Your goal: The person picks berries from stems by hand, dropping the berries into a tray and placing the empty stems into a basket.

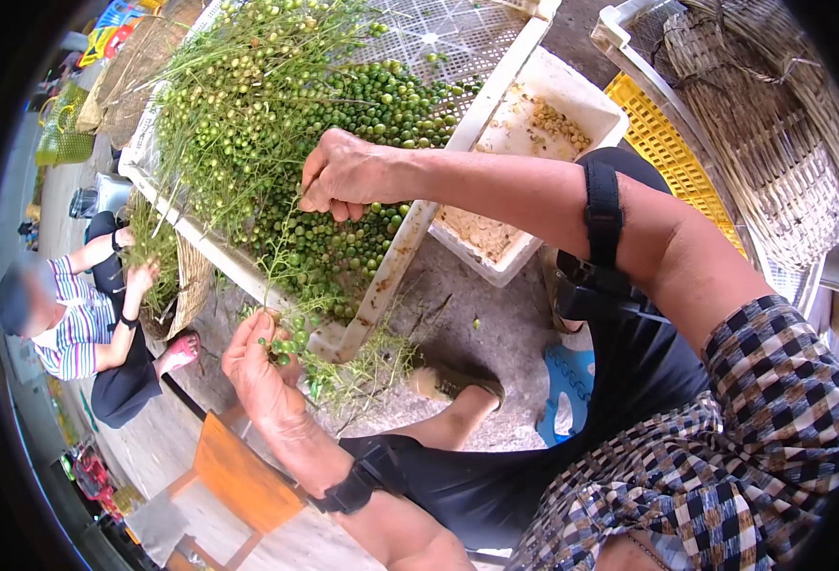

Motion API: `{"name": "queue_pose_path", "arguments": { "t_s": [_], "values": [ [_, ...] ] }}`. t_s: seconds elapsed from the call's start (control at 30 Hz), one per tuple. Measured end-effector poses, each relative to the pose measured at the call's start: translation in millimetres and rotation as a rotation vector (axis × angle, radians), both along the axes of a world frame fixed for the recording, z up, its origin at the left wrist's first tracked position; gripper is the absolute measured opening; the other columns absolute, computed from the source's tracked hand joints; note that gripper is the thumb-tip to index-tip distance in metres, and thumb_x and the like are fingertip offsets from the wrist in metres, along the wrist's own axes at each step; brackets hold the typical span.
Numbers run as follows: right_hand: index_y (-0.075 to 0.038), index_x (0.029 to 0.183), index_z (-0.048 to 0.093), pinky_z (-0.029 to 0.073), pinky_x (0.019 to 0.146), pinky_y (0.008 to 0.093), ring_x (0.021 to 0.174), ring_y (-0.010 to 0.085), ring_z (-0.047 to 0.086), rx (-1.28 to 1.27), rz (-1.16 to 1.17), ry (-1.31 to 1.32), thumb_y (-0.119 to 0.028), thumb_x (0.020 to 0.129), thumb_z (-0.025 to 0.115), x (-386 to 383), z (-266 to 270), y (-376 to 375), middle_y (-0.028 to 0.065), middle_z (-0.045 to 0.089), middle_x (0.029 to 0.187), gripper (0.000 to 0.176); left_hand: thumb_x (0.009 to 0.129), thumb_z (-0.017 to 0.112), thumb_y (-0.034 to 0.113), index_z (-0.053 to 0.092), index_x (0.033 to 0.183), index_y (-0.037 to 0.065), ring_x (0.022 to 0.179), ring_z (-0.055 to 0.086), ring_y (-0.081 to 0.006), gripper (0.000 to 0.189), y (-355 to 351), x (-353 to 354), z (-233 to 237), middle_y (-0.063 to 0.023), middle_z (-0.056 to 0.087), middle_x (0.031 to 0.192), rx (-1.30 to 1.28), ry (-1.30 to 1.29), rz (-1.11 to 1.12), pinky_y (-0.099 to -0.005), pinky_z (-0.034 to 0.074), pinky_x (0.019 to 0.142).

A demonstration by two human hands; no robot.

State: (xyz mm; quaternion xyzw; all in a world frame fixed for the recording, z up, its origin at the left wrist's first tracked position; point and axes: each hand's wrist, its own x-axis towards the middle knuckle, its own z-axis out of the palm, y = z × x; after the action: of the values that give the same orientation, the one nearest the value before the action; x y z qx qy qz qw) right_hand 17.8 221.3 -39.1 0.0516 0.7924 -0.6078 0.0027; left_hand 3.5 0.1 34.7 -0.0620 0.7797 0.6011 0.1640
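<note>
My right hand [343, 176] is closed in a pinch on the upper end of a thin green sprig [282, 249], above a crate of small round green fruits. Lower down, my left hand [265, 371] has its fingers closed around the sprig's other end, where several green fruits [289, 344] show beside the fingertips. The sprig runs between both hands. Loose fruits [343, 252] lie under my right hand in the white slatted crate [396, 271], and a heap of fruit-bearing stems [239, 105] fills its far left part.
A white foam box [605, 109] with pale bits stands beside the crate. Woven baskets [752, 124] and a yellow crate [662, 124] are at right. Another person [87, 314] sits at left, handling stems. Stripped stems [367, 366] and an orange board [243, 471] are lower down.
</note>
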Motion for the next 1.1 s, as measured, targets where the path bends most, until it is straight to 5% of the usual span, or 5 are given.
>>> {"name": "queue_pose_path", "arguments": {
  "t_s": [0.2, 0.27, 0.47, 0.93, 1.1],
  "values": [
    [0.004, 0.072, 0.058, 0.043, 0.038, 0.0221, 0.049, 0.0105, 0.054, -0.240, 0.009, 0.100, -0.004, 0.074, 0.048, -2, 4, 18, 0.0075, 0.056, 0.060, 0.014, 0.074, 0.061, 0.008, 0.059, 0.084, 0.000, 0.040, 0.043, -0.0042, 0.013, -14, -10, -9, -0.0024, 0.054, 0.058, 0.094, -0.042, -0.058, -0.0135, 0.024, 0.029],
    [0.003, 0.076, 0.059, 0.047, 0.044, 0.0274, 0.051, 0.0154, 0.056, 0.571, 0.073, 0.086, -0.002, 0.072, 0.046, -12, -1, 22, 0.0090, 0.057, 0.061, 0.015, 0.074, 0.061, 0.008, 0.059, 0.085, -0.001, 0.040, 0.043, -0.0048, 0.014, -14, -8, -7, -0.0030, 0.054, 0.058, 0.036, 0.013, -0.012, -0.0139, 0.025, 0.029],
    [-0.002, 0.074, 0.064, 0.048, 0.059, 0.0380, 0.061, 0.0238, 0.060, 0.614, -0.142, -0.085, -0.002, 0.065, 0.051, 15, 41, -19, 0.0125, 0.062, 0.069, 0.015, 0.075, 0.061, 0.008, 0.060, 0.085, -0.001, 0.052, 0.049, -0.0056, 0.013, -9, -5, -8, -0.0019, 0.055, 0.063, 0.065, 0.049, -0.020, -0.0137, 0.032, 0.037],
    [0.004, 0.067, 0.057, 0.040, 0.036, 0.0219, 0.042, 0.0111, 0.050, -0.611, 0.022, 0.130, -0.005, 0.071, 0.055, -9, -2, -7, 0.0074, 0.055, 0.055, 0.010, 0.074, 0.062, 0.009, 0.059, 0.084, 0.000, 0.040, 0.043, -0.0046, 0.014, -10, 1, -11, -0.0025, 0.052, 0.057, 0.094, -0.013, 0.034, -0.0133, 0.024, 0.029],
    [0.001, 0.098, 0.060, 0.047, 0.056, 0.0266, 0.071, 0.0152, 0.057, 0.253, 0.044, 0.156, -0.010, 0.071, 0.055, -12, -15, -15, 0.0108, 0.062, 0.082, 0.030, 0.075, 0.063, 0.011, 0.059, 0.083, -0.001, 0.036, 0.038, -0.0032, 0.015, -7, -1, -7, -0.0021, 0.051, 0.055, 0.167, -0.023, 0.052, -0.0139, 0.021, 0.028]
  ]
}}
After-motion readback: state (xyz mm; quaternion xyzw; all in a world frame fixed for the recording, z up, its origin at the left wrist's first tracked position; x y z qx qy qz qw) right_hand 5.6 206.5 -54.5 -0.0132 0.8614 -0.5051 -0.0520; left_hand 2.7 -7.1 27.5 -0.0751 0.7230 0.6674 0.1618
